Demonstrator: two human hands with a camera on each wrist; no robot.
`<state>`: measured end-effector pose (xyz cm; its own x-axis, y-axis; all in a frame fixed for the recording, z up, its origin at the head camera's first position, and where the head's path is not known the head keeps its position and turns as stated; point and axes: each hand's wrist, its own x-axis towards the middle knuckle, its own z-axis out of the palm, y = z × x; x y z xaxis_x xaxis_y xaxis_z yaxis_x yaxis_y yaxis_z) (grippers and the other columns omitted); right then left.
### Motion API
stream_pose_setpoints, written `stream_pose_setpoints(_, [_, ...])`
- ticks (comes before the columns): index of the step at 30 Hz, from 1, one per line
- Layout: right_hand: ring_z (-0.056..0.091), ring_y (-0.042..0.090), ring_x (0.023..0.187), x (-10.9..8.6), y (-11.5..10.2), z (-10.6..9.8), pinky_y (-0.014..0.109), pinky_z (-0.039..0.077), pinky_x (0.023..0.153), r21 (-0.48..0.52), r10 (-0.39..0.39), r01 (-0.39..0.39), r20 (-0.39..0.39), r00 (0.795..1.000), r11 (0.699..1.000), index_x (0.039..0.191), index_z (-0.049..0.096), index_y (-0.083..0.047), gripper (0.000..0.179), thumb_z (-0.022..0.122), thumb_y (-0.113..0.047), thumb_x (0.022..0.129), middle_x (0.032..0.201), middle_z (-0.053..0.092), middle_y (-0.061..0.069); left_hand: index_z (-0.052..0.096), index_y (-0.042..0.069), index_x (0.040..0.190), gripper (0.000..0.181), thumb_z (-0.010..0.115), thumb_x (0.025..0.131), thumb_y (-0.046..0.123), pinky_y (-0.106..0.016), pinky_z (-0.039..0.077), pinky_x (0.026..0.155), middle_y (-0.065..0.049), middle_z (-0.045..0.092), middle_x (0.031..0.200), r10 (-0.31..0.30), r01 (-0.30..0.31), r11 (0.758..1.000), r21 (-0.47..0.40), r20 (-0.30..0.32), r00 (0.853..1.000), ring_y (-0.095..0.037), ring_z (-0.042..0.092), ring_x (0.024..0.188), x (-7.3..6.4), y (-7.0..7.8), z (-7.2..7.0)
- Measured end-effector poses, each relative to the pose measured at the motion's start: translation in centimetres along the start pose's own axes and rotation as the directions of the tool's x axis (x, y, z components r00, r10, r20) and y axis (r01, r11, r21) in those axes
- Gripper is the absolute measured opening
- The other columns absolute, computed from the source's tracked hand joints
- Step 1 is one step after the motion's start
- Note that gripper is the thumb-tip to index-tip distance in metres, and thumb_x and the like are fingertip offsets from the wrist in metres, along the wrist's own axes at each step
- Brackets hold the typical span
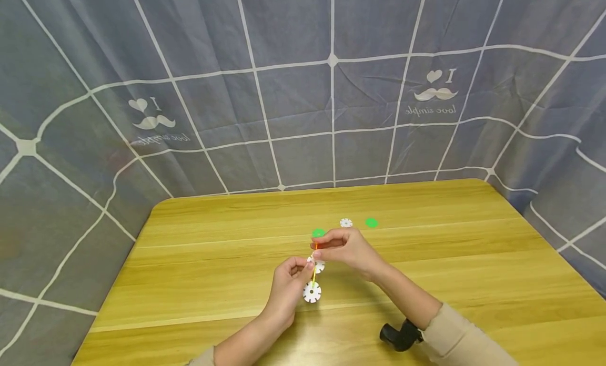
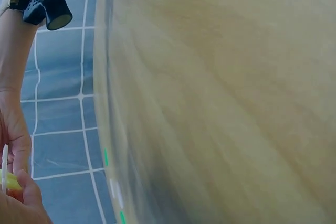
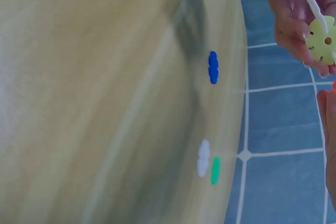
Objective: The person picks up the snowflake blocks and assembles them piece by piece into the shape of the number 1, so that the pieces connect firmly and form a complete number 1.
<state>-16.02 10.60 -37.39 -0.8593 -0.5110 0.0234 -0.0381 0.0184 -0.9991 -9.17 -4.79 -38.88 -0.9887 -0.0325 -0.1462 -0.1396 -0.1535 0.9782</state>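
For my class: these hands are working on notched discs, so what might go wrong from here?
The lowest white disc may work loose: it seems joined only to the yellow disc, while the left hand grips the joined discs higher up. The orange disc could slip, since the right hand appears to pinch it by fingertips alone.

Tabletop: wood-grained, smooth, soft sheen at near side. Curtain behind: cloth, matt, creased, loosely folded. Notched white disc at near end: plastic-looking, smooth. Yellow disc: plastic-looking, smooth, matt. Green disc, far right: plastic-looking. Right sleeve: matt cloth. Black wrist device: plastic-looking, low sheen.
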Motion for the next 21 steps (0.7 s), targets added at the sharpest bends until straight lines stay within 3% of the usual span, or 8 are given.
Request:
stream_pose_setpoints(5, [0.064, 0.025, 0.096, 0.1, -0.1, -0.5, 0.034, 0.053, 0.079, 0.035, -0.001, 0.000, 0.025, 1.000, 0.999, 0.107, 0.058, 0.018, 0.035, 0.066, -0.009, 0.086, 0.107, 0.063, 0.026, 0.055, -0.010, 0.095, 0.014, 0.057, 0.091, 0.003, -0.019, 0.046, 0.067, -0.001, 0.059, 0.080, -0.012, 0.012, 1.000, -0.010, 0.028, 1.000, -0.009, 0.055, 0.076, 0.0, 0.1, 0.0])
stream_pose_setpoints(12, [0.062, 0.032, 0.100, 0.1, 0.5, -0.9, 0.036, 0.052, 0.082, 0.067, 0.026, -0.028, 0.030, 0.999, 0.997, 0.112, 0.056, 0.017, 0.033, 0.060, -0.007, 0.090, 0.107, 0.061, 0.030, 0.055, -0.004, 0.099, 0.017, 0.057, 0.093, 0.012, -0.020, 0.046, 0.069, -0.002, 0.063, 0.086, -0.060, 0.061, 0.998, -0.016, 0.081, 0.995, -0.012, 0.057, 0.081, 0.2, 0.1, -0.1])
stream_pose_setpoints(21, [0.065, 0.016, 0.090, 0.1, 0.9, -1.5, 0.033, 0.053, 0.080, 0.048, 0.044, -0.044, 0.008, 0.999, 0.998, 0.113, 0.055, 0.017, 0.030, 0.060, -0.001, 0.089, 0.101, 0.066, 0.019, 0.052, -0.011, 0.117, 0.037, 0.055, 0.095, 0.018, -0.018, 0.048, 0.072, -0.004, 0.065, 0.097, -0.111, 0.121, 0.991, -0.052, 0.157, 0.981, -0.011, 0.059, 0.087, 0.2, 0.2, -0.3])
